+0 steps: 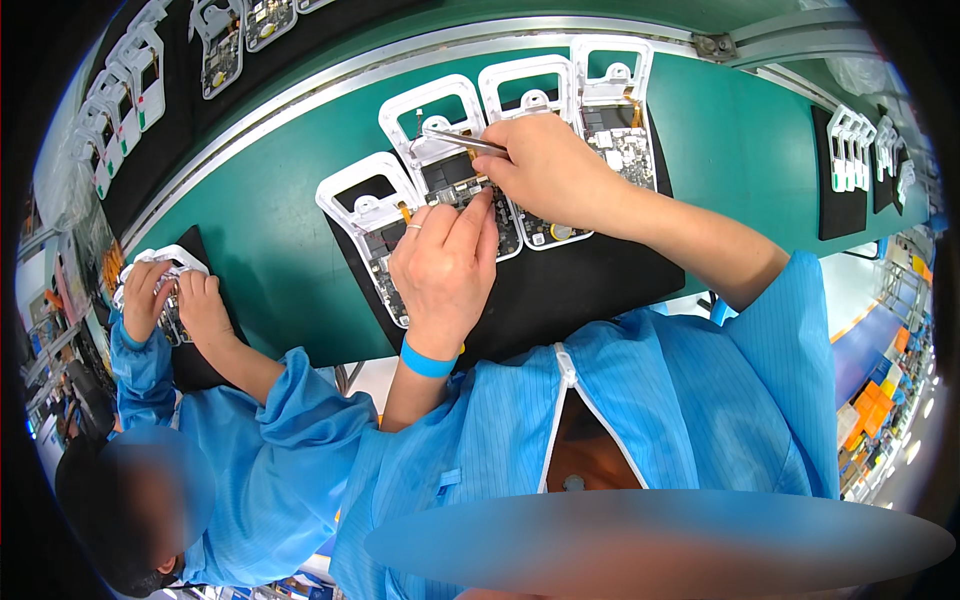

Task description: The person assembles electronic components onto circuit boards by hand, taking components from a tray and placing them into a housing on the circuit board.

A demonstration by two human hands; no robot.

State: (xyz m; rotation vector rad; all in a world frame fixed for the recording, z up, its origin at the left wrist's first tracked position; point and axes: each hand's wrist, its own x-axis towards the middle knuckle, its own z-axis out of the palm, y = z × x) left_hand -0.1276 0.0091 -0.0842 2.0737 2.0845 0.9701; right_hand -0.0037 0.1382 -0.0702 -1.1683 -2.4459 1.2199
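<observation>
My right hand [560,170] grips a pair of metal tweezers [458,138], their tips pointing left over a white plastic housing [395,112] with a handle-like loop. A thin cable with a small connector [419,118] stands up near the tips. Below, my left hand [440,265] is closed, its fingertips pressed together at the circuit board [508,232] in that same housing. Whatever those fingers pinch is hidden. To the left lies another white housing [345,208] with a board, partly behind my left hand. Two more housings [525,75] stand side by side on the right.
A black mat [590,277] lies under the housings on the green table [280,250]. At the left a co-worker's hands [205,310] handle a similar housing. Beyond a metal rail [330,90] are more housings [220,60]; others [850,150] rest at the far right.
</observation>
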